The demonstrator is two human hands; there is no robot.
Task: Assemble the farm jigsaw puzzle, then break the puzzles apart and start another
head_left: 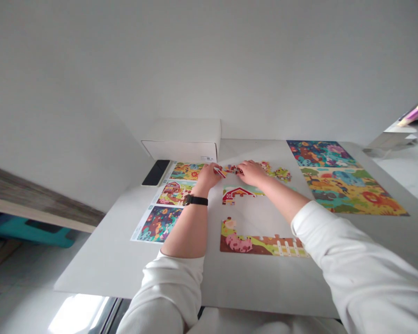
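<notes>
I saw the bare left hand [208, 176] pinching a flat red-and-white puzzle piece [220, 173] mid-frame; bare right hand [252, 173] touched small multicoloured loose pieces [231, 169], couldn't tell its grip. Part-built colourful farm jigsaw [239, 243] lay below centre.

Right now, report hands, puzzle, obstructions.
Left hand holding a puzzle piece. Right hand at loose pieces. Farm puzzle incomplete, partly hidden by right forearm.

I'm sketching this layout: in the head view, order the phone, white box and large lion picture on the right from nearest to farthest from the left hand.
From the left hand:
1. White box: just beyond it, slightly left.
2. Phone: to its left.
3. Large lion picture: far off to its right.
</notes>
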